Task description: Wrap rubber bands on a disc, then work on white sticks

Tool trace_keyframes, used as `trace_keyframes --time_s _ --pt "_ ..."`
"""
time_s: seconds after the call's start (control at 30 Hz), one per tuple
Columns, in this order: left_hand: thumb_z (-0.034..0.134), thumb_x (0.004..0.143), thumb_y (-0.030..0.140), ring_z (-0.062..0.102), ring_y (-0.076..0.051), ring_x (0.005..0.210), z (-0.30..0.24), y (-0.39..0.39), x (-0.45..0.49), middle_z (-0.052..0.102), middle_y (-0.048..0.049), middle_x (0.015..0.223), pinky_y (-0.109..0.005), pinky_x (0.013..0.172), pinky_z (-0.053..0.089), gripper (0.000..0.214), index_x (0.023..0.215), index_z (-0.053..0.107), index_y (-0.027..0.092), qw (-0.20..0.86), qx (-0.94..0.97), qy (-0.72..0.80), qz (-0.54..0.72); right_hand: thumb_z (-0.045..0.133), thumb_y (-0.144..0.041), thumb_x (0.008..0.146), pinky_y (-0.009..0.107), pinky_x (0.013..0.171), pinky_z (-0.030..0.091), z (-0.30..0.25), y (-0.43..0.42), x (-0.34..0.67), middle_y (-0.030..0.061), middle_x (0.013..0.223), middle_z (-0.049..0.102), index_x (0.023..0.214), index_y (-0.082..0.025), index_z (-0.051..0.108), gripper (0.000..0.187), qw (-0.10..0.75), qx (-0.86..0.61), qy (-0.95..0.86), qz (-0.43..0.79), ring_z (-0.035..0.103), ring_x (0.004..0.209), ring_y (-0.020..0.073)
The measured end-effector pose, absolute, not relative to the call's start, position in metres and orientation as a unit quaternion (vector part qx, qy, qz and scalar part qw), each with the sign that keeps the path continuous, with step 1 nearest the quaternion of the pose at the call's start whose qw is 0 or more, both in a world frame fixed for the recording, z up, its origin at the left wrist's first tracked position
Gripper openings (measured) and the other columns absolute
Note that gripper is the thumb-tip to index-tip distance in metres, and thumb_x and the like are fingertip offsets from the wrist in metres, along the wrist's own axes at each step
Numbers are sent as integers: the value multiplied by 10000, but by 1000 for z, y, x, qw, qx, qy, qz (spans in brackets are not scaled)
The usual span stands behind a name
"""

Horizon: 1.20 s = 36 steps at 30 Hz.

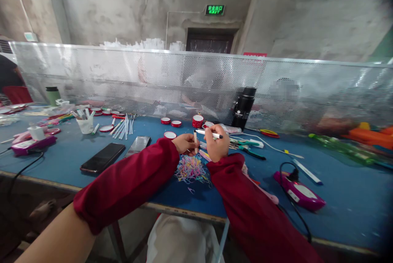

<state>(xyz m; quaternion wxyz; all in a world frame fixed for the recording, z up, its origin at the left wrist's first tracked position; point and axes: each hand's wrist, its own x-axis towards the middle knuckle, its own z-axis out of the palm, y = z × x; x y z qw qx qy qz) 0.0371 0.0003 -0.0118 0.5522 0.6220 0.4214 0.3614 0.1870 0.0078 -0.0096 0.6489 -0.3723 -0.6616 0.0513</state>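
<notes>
My left hand [184,144] is closed round a thin pale stick [195,140], held upright above the table. In my right hand [218,145] is a white marker pen [201,132] with a black end, lying nearly level, its left end at the top of the stick. Whether the two touch I cannot tell. Below both hands lies a loose heap of small pastel elastic bands [193,169], with one stray band [190,190] nearer the table's front edge. Some pale and pink strips [205,155] lie just behind the heap, partly hidden by my right hand.
Two phones [102,158] [138,145] lie to the left. Farther back are a cup of pens [85,124], white sticks [124,127] and red tins [198,121]. Right are a black bottle [244,108], pliers [251,152] and a purple power strip [299,191]. A perforated metal screen [147,78] borders the back.
</notes>
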Motion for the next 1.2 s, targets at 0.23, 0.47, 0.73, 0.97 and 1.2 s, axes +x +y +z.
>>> trace_keyframes --time_s 0.23,0.47,0.73,0.97,1.2 --pt "710 773 257 571 -86 492 -13 1 37 616 16 607 -209 519 472 240 805 494 156 554 621 420 361 533 -364 861 278 569 406 -9 8 187 -10 606 606 681 -224 546 228 647 -375 -661 51 550 574 161" --pt "684 799 232 566 -85 482 -11 0 37 613 21 603 -205 505 466 211 811 487 155 551 622 423 361 534 -352 859 282 581 406 -9 6 186 -10 607 601 683 -224 541 218 647 -374 -662 53 554 580 162" --pt "730 767 268 566 -73 483 -12 1 36 632 22 608 -174 482 431 255 803 504 156 541 622 440 357 541 -368 841 281 577 401 -11 10 186 -8 596 603 669 -227 548 223 641 -392 -658 60 551 586 169" --pt "710 782 274 548 -68 471 -14 4 32 640 20 614 -167 456 384 219 792 526 156 516 639 442 361 553 -338 810 274 542 400 -11 13 187 -26 557 580 669 -224 548 182 645 -382 -650 127 532 530 154" --pt "716 775 315 541 -69 469 -16 6 31 648 9 631 -173 437 356 245 774 530 155 513 645 438 360 575 -328 778 271 527 412 -10 16 186 -44 522 550 652 -224 534 169 664 -364 -626 185 510 493 138"
